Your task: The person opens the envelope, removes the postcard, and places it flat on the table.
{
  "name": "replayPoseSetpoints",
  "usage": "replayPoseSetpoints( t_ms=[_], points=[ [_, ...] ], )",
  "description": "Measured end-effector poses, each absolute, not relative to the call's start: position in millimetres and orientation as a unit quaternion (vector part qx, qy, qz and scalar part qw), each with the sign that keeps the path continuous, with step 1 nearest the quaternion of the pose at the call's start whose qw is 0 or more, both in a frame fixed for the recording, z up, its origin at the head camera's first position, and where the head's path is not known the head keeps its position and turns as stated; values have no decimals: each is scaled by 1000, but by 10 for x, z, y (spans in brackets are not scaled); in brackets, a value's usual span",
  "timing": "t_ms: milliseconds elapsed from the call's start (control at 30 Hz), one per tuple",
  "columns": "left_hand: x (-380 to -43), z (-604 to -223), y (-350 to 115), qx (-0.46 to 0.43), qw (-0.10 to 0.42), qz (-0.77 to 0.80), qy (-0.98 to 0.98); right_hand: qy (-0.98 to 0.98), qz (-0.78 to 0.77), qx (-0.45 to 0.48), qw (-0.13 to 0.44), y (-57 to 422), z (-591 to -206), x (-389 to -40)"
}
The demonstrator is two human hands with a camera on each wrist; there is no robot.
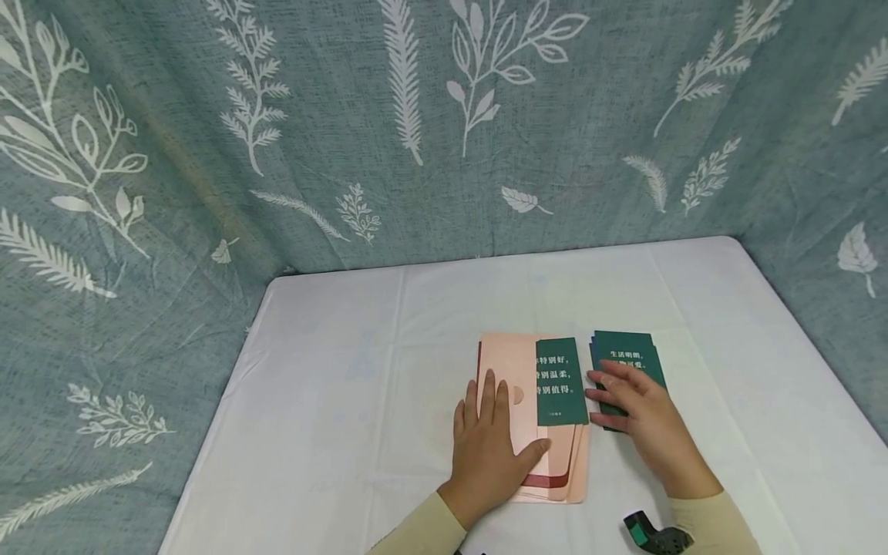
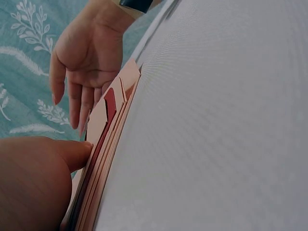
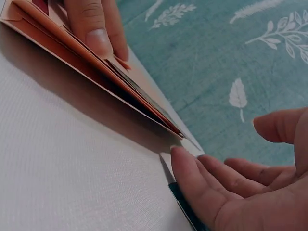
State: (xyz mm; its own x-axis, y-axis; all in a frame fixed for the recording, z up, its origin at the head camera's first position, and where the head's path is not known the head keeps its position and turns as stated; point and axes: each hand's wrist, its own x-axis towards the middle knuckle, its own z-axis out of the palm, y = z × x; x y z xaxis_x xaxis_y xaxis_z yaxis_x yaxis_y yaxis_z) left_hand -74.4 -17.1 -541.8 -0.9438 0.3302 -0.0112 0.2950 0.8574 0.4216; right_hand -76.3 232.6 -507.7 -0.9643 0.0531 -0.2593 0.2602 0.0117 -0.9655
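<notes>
A stack of pink paper envelopes (image 1: 496, 354) lies on the table, its layered edges (image 2: 107, 137) seen side-on in the left wrist view. My left hand (image 1: 486, 455) rests flat on it, fingers spread and thumb near the lower part. A dark green card (image 1: 563, 385) with white writing sticks out at the right of the top envelope. To the right is a small pile of green cards (image 1: 627, 343), a blue edge showing at its left. Over this pile is my right hand (image 1: 648, 420), fingers loosely extended toward the envelopes, pinching nothing.
A white cloth (image 1: 333, 385) covers the table. Blue-green curtains (image 1: 430, 208) with white leaf prints hang behind it and at both sides. A dark wrist device (image 1: 659, 536) is worn at the right sleeve.
</notes>
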Motion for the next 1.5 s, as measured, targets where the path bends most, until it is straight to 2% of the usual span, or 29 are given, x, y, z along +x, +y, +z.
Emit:
replayPoseSetpoints(
  t_ms=[667,1500],
  points=[
    [-734,-5424,-173,163,38,228,959,699,-695,134,105,2234,-5179,-761],
    [-736,-5415,-179,165,44,222,960,742,-648,153,82,2093,-5166,-740]
  ],
)
